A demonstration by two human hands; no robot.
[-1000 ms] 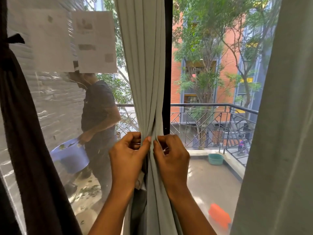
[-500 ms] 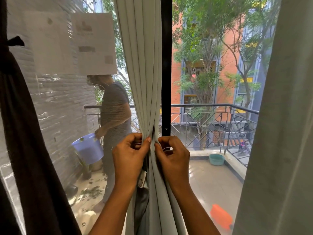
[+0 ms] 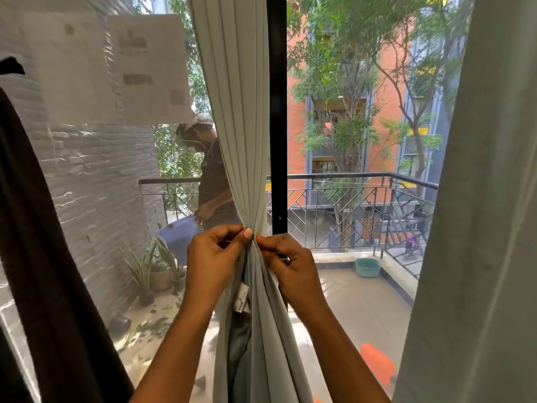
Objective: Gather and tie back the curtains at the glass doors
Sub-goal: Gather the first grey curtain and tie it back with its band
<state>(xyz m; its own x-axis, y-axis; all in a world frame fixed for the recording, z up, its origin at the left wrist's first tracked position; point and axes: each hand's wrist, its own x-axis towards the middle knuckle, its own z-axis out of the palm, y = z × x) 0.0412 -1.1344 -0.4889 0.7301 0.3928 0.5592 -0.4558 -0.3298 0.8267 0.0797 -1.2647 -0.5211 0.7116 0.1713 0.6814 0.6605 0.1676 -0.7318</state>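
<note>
Both hands were pinching the gathered grey curtain (image 3: 247, 175) right in front of the black door frame (image 3: 277, 112): left hand (image 3: 213, 257) and right hand (image 3: 290, 266) fingers curled tight on its folds.

A single head-worn camera is looking forward and slightly down, facing the glass doors (image 3: 277, 112) straight on from inside the room. It is sitting close: both forearms are entering from the bottom edge, and the left hand (image 3: 213, 263) and right hand (image 3: 290, 271) are meeting just below the middle of the frame at the pale curtain (image 3: 232, 112). Beyond the hands the wide lens is taking in the balcony railing (image 3: 348, 177) and the brick building (image 3: 386, 97) opposite. Left of the left hand a dark curtain (image 3: 43, 257) is filling the edge; right of the right hand a light side curtain (image 3: 479, 199) is doing likewise.
</note>
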